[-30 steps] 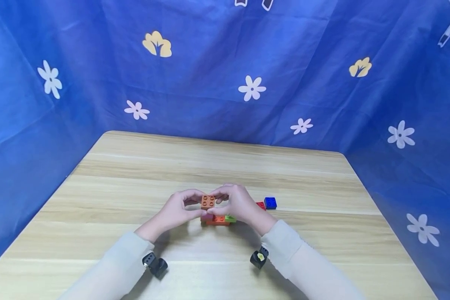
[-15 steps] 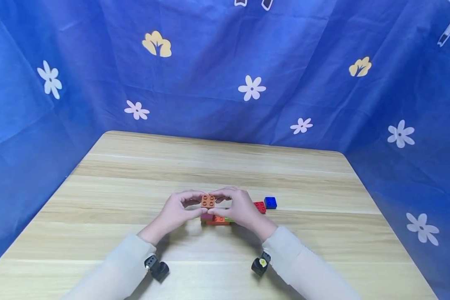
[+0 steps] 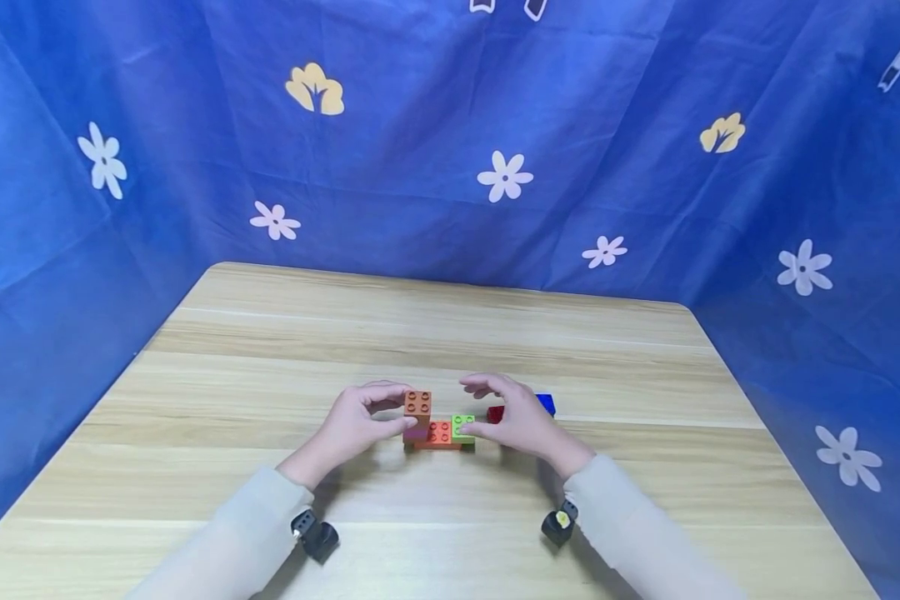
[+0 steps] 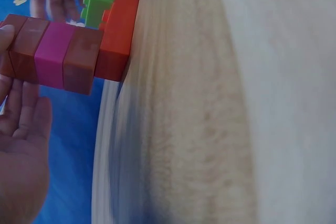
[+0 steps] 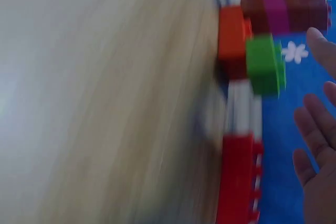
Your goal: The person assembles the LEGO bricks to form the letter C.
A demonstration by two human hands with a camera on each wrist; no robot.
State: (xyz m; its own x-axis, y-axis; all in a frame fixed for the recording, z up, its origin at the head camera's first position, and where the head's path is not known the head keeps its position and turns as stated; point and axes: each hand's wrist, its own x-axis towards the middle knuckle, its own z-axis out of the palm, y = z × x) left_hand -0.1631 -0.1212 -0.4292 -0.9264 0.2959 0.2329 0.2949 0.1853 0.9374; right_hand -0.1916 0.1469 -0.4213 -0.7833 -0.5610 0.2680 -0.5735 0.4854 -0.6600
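Several brown bricks and one magenta brick (image 4: 53,53) form an upright stack on the left end of an orange-red brick (image 3: 439,432). My left hand (image 3: 354,423) pinches the top brown brick (image 3: 417,403) between thumb and fingers. A green brick (image 5: 262,65) sits on the orange-red brick's right end. To the right of the stack, my right hand (image 3: 521,423) is held apart from it, fingers loosely bent and holding nothing. Its thumb tip overlaps the green brick in the head view; whether they touch I cannot tell.
A red brick (image 5: 236,179) lies right of the build, partly hidden behind the right hand in the head view. Beyond it is a blue brick (image 3: 547,403), also partly covered. The wooden table (image 3: 450,333) is bordered by a blue patterned curtain (image 3: 420,142).
My right hand has let go of the brown brick and moved right, uncovering the green brick and covering part of the red and blue ones. My left hand keeps its pinch in nearly the same place.
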